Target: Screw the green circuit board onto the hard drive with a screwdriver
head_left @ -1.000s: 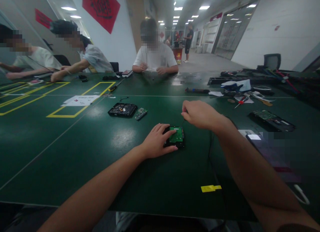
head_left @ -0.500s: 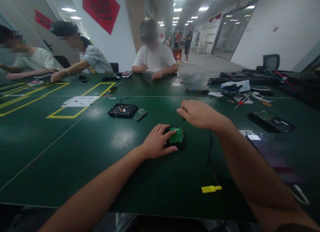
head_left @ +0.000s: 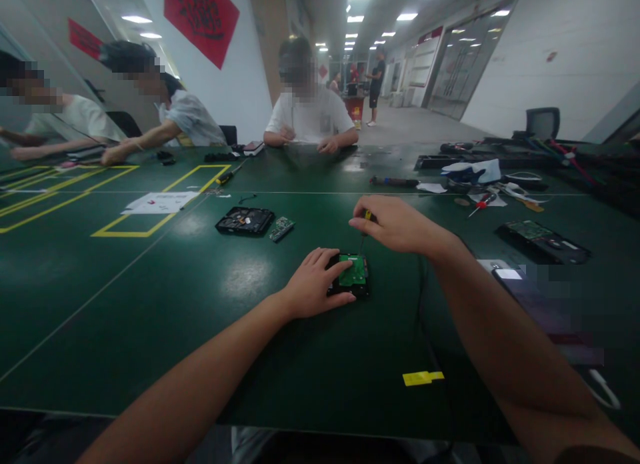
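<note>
Glass doors [head_left: 453, 71] and a tool-strewn table [head_left: 125, 311] suggest an office workshop.

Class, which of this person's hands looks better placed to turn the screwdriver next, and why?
Probably the right hand: it holds the screwdriver, shaft down toward the hard drive; the left hand lies across the drive.

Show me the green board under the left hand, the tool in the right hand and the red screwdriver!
Green board [head_left: 358, 272], head view: its uncovered green surface.
Tool [head_left: 369, 215], head view: yellow part of its handle.
Red screwdriver [head_left: 484, 203], head view: its red handle.
</note>
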Motion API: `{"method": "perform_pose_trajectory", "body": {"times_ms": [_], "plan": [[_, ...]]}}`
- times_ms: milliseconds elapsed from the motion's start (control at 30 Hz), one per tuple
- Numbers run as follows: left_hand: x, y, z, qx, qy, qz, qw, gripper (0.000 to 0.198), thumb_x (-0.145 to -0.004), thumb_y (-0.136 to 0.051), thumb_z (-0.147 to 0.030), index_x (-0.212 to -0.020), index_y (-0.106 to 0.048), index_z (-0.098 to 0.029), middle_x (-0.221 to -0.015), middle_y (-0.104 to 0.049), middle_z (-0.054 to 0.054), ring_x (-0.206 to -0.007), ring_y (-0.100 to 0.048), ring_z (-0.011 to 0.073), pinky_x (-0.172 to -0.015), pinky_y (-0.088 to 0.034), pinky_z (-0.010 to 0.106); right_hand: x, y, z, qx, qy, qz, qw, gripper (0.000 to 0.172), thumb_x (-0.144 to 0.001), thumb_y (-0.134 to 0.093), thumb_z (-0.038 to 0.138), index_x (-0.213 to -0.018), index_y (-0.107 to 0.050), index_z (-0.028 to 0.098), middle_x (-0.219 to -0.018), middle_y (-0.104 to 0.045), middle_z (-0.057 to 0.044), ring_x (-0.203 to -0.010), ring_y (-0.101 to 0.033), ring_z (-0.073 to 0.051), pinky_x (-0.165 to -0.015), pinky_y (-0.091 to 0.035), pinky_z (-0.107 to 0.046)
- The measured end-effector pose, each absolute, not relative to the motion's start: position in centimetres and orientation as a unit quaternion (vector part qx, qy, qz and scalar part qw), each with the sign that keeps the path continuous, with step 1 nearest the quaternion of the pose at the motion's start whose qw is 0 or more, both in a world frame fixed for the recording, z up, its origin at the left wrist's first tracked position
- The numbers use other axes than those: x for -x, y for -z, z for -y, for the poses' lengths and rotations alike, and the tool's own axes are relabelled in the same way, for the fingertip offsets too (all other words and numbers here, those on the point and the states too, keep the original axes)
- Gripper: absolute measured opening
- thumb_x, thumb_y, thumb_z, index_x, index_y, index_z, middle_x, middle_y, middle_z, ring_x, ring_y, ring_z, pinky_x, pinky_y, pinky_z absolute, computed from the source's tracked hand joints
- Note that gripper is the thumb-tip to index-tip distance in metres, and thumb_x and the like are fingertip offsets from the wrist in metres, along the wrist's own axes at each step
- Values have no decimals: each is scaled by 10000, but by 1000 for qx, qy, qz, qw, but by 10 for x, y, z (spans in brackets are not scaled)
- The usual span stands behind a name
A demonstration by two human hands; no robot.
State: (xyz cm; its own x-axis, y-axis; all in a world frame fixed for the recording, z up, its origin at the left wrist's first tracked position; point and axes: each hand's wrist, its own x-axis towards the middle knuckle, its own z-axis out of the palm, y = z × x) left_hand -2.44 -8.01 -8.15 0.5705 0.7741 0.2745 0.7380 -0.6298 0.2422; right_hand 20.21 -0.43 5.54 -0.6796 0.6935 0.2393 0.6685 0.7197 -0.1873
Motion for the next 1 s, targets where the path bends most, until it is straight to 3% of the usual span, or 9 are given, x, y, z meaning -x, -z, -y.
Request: {"method": "perform_pose_trajectory", "body": {"times_ms": [133, 333, 500, 700, 800, 900, 1000], "plan": [[25, 82, 79, -883, -190, -425, 52, 750, -937, -662, -695, -1548, -513, -286, -1575, -459, 155, -1436, -447, 405, -1211, -370, 626, -200, -56, 5, 383, -3, 916, 120, 359, -1094, -434, 342, -1116, -743, 162, -1073, -726, -157, -1013, -631, -275, -914, -445, -377], [24, 81, 80, -882, -189, -428, 51, 747, -939, -660, -693, -1547, -518, -282, -1578, -461, 154, -1437, -449, 408, -1217, -364, 623, -200, -57, 8, 363, -46, 915, 171, 299, -968, -601, 174, -1252, -693, 184, -1226, -729, -111, -1109, -662, -253, -986, -454, -353], [24, 81, 81, -883, -182, -430, 46, 747, -943, -666, -682, -1549, -519, -269, -1590, -446, 155, -1444, -444, 401, -1231, -351, 614, -204, -60, 11, 353, -88, 913, 185, 277, -905, -691, 211, -1179, -698, 175, -1188, -744, -103, -1039, -682, -245, -922, -482, -337], [24, 81, 80, -884, -177, -430, 40, 760, -945, -646, -708, -1549, -519, -265, -1572, -456, 161, -1444, -441, 395, -1227, -360, 604, -202, -60, 6, 403, -13, 898, 175, 306, -1019, -591, 391, -1169, -760, 185, -1131, -757, -134, -1057, -670, -285, -939, -465, -380], [25, 81, 80, -885, -176, -429, 42, 759, -951, -637, -709, -1554, -511, -267, -1578, -450, 160, -1444, -441, 394, -1226, -362, 600, -205, -64, 5, 407, -9, 898, 168, 283, -1023, -553, 305, -1148, -773, 178, -1177, -773, -125, -1103, -682, -282, -974, -452, -372], [26, 81, 80, -886, -176, -427, 45, 756, -952, -638, -704, -1559, -503, -274, -1585, -448, 157, -1449, -439, 396, -1228, -356, 606, -209, -67, 6, 400, -47, 899, 169, 331, -984, -554, 219, -1261, -725, 160, -1178, -779, -110, -1019, -711, -244, -899, -477, -337], [26, 82, 79, -886, -177, -427, 48, 755, -950, -642, -702, -1560, -500, -280, -1590, -444, 152, -1454, -435, 397, -1231, -350, 610, -212, -66, 6, 412, -81, 891, 175, 329, -965, -568, 239, -1255, -704, 161, -1016, -788, -84, -857, -708, -217, -792, -480, -324]]}}
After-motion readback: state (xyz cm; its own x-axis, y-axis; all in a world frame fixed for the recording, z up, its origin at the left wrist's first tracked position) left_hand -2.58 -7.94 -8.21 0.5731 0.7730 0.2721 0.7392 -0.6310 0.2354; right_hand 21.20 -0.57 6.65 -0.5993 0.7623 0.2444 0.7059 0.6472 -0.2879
